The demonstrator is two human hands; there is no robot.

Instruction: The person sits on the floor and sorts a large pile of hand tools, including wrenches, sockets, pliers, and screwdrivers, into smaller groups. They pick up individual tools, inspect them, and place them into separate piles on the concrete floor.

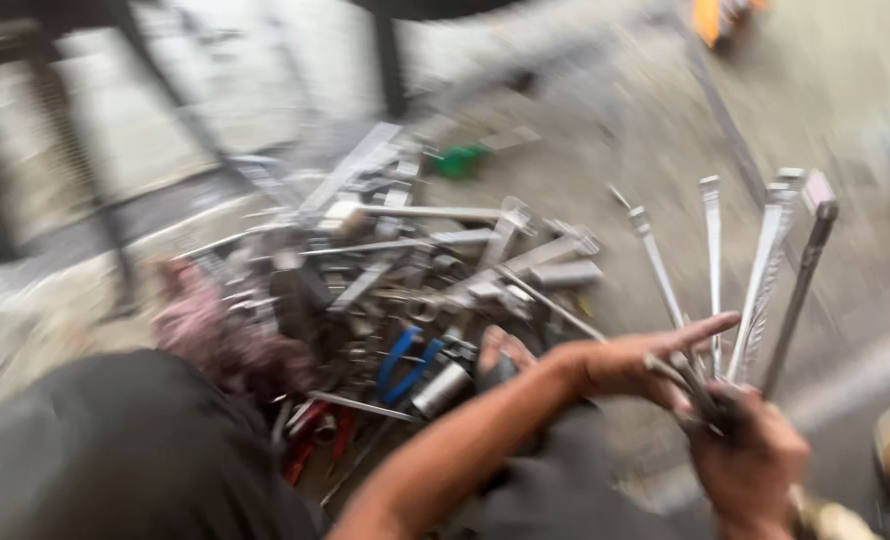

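Dark trousers (115, 450) over the person's knee fill the lower left of the blurred head view, nearest the camera. Beyond them, a large heap of metal tools (405, 270) is spread on the concrete floor (625, 150), with long spanners, bars and sockets lying crossed over one another; blue-handled pliers (405, 362) and red-handled pliers (310, 440) are seen at the near edge of the heap, and a pinkish rag (205, 325) lies at its left side. A small green object (460, 160) is seen at the far side of the heap. The left forearm is stretched from the lower middle up toward the right, and the left hand (630, 365) is laid against a fan of long silver spanners (755, 270), its forefinger pointed straight out to the right across their shafts. The right hand (750, 460) is raised from the lower right edge with the wrist bent, its grip clamped round the bottom ends of the spanners, which are held upright and splayed above the floor, well to the right of the heap. How tightly the left hand's fingers are closed on the shafts cannot be told through the motion blur.
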